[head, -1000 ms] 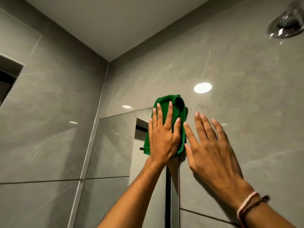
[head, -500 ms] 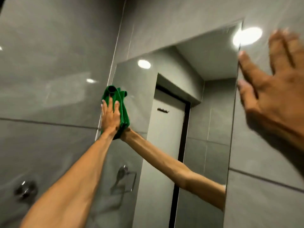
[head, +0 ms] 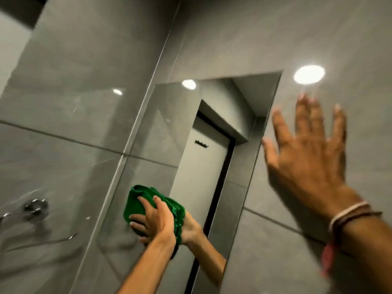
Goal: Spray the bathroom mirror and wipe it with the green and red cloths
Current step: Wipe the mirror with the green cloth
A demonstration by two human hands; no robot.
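Mirror [head: 165, 132]: a tall glass set in the grey wall. It shows a door, a ceiling light and your own arm.
Green cloth [head: 135, 200]: bunched up and pressed flat on the mirror, low down and near the mirror's left edge.
Your left hand [head: 154, 219]: it lies on top of the green cloth and pushes it onto the glass. The fingers are curled over the cloth, so this hand is holding it.
Your right hand [head: 307, 158]: it is wide open with the fingers spread, and it holds nothing. It is over the grey wall just to the right of the mirror, higher than the cloth. It looks blurry, so you cannot tell if the palm touches the wall.
Wrist bands [head: 352, 217]: thin strings sit around your right wrist, to the right of the mirror.
Shower tap [head: 36, 206]: a shiny metal knob on the wall, well to the left of the mirror, about level with the cloth.
Red cloth: not seen here.
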